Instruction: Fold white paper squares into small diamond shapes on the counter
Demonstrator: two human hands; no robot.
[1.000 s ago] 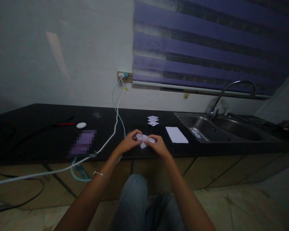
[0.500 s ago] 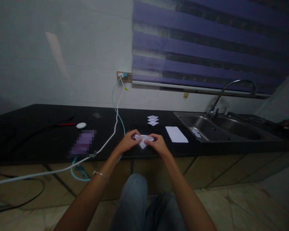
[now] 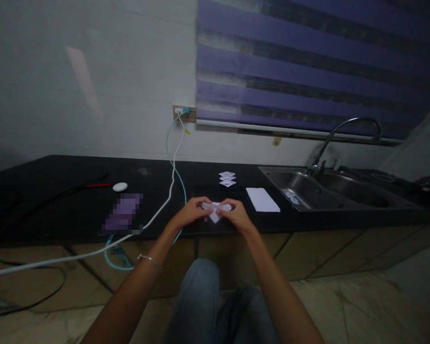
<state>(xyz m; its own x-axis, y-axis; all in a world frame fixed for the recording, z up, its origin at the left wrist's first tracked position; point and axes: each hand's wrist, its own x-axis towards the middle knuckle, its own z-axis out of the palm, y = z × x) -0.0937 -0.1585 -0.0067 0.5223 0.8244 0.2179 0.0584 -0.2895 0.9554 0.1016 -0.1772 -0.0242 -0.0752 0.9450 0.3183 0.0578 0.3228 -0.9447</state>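
Note:
A small folded white paper piece [image 3: 215, 211] is pinched between both my hands at the front edge of the black counter [image 3: 71, 210]. My left hand [image 3: 192, 212] grips its left side with closed fingers; a thin bangle sits on that wrist. My right hand [image 3: 236, 215] grips the right side, fingers closed too. Behind them lie three small folded white paper shapes [image 3: 227, 178] in a stack-like row, and a flat white paper sheet [image 3: 262, 199] to the right.
A steel sink [image 3: 301, 191] with a curved tap [image 3: 344, 131] is at right. White and teal cables [image 3: 174, 167] run from a wall socket [image 3: 184, 113] over the counter edge. A white oval object [image 3: 120, 187] and dark cables lie at left. My knees are below.
Both hands have shifted slightly with the paper piece; its folded tip now points down between my fingers. Nothing else moved.

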